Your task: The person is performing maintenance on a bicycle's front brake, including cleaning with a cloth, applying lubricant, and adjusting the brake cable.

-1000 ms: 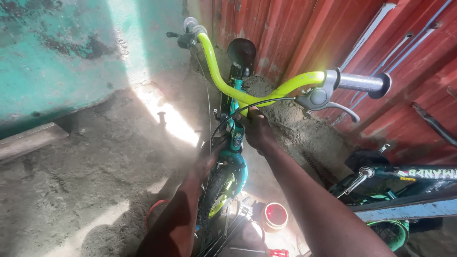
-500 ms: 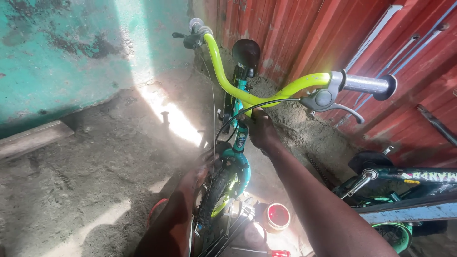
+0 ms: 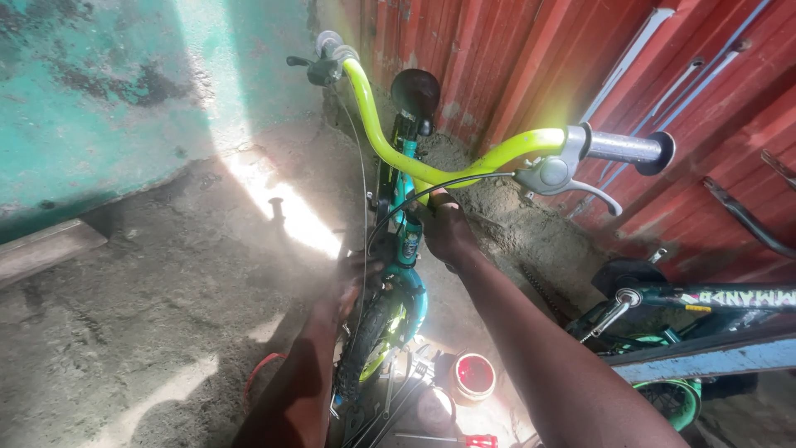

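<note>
A person looks down at a small teal bicycle [image 3: 404,249] with a yellow-green handlebar [image 3: 431,170], standing on a dirt floor [image 3: 149,315] beside a red corrugated wall [image 3: 531,58]. The right hand [image 3: 448,232] is closed around the bicycle's head tube, just below the handlebar, fingers wrapped on the frame. The left hand [image 3: 352,282] rests against the front wheel [image 3: 369,348], just left of the fork; whether its fingers are gripping cannot be told. A red-lidded tin [image 3: 473,375] sits below both hands.

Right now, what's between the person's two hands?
In the head view, the small bike's teal frame and black front tyre stand between the left hand and the right hand.
</note>
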